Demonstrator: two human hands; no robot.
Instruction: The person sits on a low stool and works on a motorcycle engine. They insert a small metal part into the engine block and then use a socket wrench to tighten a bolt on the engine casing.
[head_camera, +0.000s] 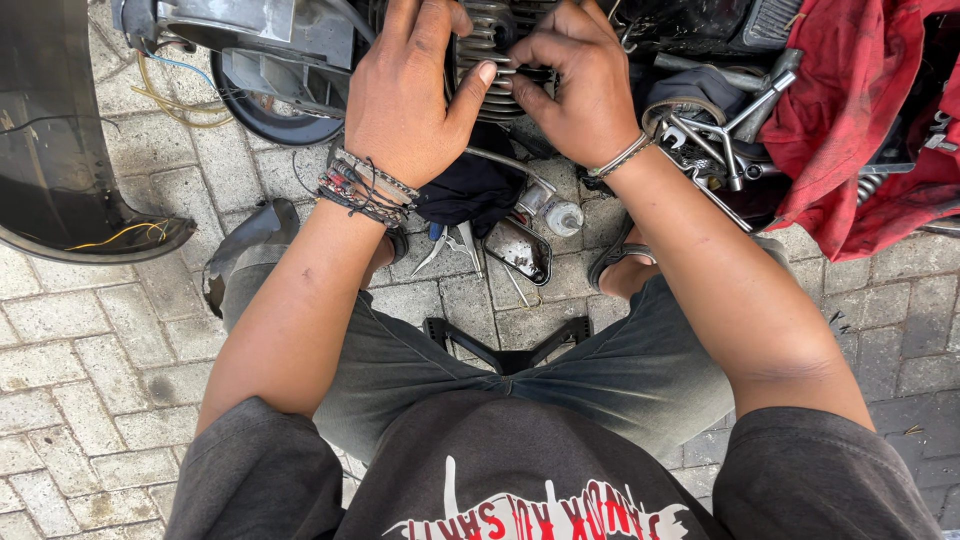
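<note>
Seated low over the paving (70, 400), I brace my left hand (405, 95) against the finned engine cylinder (490, 45), thumb pressed to its fins, while my right hand (580, 80) fingers pinch a small part there, pliers (450, 245) kept within reach below.

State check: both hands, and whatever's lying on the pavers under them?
left hand: on the finned cylinder, thumb out toward the right hand
right hand: fingers curled, pinching at the fins
pliers: lying flat on the pavers
small tray: lying flat on the ground
small bottle: on its side
red cloth: crumpled, draped over parts
</note>
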